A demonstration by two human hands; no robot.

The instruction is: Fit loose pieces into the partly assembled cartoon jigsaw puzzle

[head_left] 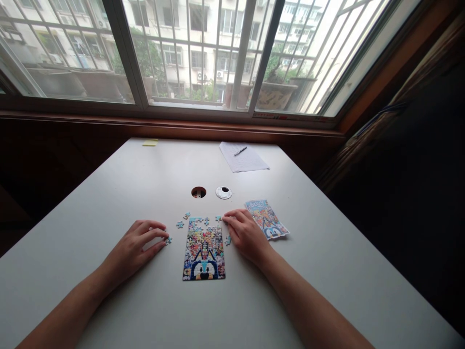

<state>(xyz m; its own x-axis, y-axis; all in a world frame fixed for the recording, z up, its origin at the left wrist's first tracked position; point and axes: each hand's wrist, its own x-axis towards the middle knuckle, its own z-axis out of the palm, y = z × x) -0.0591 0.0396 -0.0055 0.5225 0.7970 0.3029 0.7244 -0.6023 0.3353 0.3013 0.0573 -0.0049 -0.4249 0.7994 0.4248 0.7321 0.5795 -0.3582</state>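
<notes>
A small, nearly full jigsaw puzzle (204, 252) with a blue cartoon dog lies on the white table (109, 194). My left hand (140, 245) rests to its left, fingers stretched, fingertips touching a loose blue piece (168, 239). My right hand (245, 232) lies at the puzzle's upper right corner, fingers extended, tips at a loose piece (218, 218) by the top edge. Other loose pieces (179, 224) lie near the top left, and one piece (227, 240) sits by the right edge.
A printed picture card (267, 219) lies right of my right hand. Behind are a round cable hole (198, 192) and its white cap (224, 193). Farther back lie paper (243, 157) with a pen (240, 151) and a yellow sticky note (150, 142) below the window.
</notes>
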